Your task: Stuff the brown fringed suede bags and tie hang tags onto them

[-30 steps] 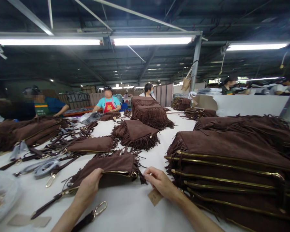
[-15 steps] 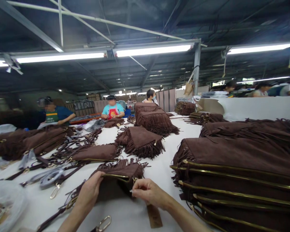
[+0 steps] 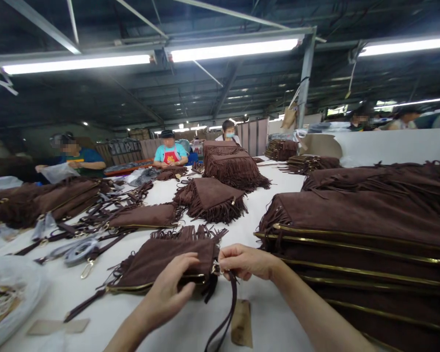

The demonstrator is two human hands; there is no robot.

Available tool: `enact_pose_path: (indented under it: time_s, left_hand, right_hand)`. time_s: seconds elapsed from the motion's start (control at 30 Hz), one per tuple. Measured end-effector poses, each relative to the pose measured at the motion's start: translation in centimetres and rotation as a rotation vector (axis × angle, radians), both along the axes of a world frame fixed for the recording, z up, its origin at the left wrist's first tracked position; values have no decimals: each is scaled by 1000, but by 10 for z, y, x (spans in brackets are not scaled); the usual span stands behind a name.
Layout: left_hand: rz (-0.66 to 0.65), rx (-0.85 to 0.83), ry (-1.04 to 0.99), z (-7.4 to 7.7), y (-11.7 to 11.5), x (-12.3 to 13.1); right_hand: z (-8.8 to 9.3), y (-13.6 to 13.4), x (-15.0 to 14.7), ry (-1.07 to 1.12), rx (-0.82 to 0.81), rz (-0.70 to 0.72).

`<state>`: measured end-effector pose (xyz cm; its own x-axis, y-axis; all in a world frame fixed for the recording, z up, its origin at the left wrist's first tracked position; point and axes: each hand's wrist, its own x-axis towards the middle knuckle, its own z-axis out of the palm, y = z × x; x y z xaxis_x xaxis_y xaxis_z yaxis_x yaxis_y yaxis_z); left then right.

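Observation:
A dark brown fringed bag (image 3: 161, 261) lies flat on the white table before me, its gold zipper along the near edge. My left hand (image 3: 168, 288) is over its near side, thumb and fingers apart, holding nothing; whether the fingertips touch the bag I cannot tell. At the bag's right corner my right hand (image 3: 244, 261) pinches the metal clasp of a thin brown strap (image 3: 231, 298), which hangs down in a loop. The fingers partly cover the clasp. A brown tag (image 3: 242, 322) lies just beside the strap.
To the right rises a stack of fringed bags (image 3: 352, 220) with gold zippers. More bags (image 3: 212, 195) stand farther back. Loose straps (image 3: 99, 230) lie to the left, near a plastic bag (image 3: 33, 278) of wooden-looking pieces. Several co-workers (image 3: 170, 154) are beyond the table.
The bag now lies flat instead of being lifted at its zipper edge. My left hand has let go and moved right; my right hand has risen and now holds the strap's clasp.

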<state>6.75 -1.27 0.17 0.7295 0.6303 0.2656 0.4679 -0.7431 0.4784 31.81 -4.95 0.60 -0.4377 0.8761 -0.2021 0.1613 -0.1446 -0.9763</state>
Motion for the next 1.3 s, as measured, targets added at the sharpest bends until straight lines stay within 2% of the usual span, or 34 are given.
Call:
enact_pose_path:
  time_s: [0.1, 0.2, 0.33, 0.43, 0.5, 0.57, 0.7, 0.8, 1.3]
  left_hand:
    - [-20, 57, -33, -1, -8, 41]
    - [47, 168, 46, -15, -1, 63]
    - [135, 207, 224, -33, 8, 75]
    - [216, 207, 306, -39, 12, 84]
    - [262, 172, 278, -40, 17, 88]
    - [284, 59, 183, -39, 25, 88]
    - [225, -256, -77, -37, 41, 80]
    - [174, -366, -168, -38, 45, 76]
    - [154, -304, -172, -44, 40, 74]
  right_hand:
    - [3, -2, -1, 16, 15, -47]
    - [-4, 3, 1, -33, 87, -232]
    - [-22, 15, 6, -235, 374, -377]
    - [-29, 18, 5, -392, 563, -516]
    - [-27, 15, 1, -555, 719, -605]
    - [-24, 9, -5, -650, 814, -586]
    - [-23, 0, -17, -753, 769, -404]
    - [-28, 0, -20, -954, 715, -392]
    - [-46, 2, -41, -1063, 732, -503]
